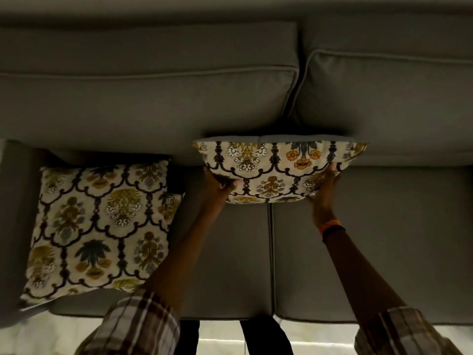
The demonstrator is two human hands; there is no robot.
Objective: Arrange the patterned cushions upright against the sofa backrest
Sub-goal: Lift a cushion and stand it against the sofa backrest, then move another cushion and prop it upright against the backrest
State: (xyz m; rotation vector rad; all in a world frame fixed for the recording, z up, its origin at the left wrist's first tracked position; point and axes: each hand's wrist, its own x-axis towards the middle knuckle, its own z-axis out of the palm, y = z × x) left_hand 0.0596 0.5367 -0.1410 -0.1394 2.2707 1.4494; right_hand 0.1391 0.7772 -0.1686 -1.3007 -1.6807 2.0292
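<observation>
A floral patterned cushion (276, 165) stands upright against the grey sofa backrest (158, 114), just over the seam between the two seat cushions. My left hand (217, 184) grips its lower left corner. My right hand (323, 188) holds its lower right corner. A second patterned cushion (99, 226) lies flat on the left seat, by the armrest, tilted a little, with nothing touching it.
The grey armrest (12, 226) borders the flat cushion on the left. The sofa's front edge (230, 313) runs along the bottom, with a pale tiled floor (220, 336) and my dark trouser legs below it. The right seat cushion (384, 239) stretches to the frame edge.
</observation>
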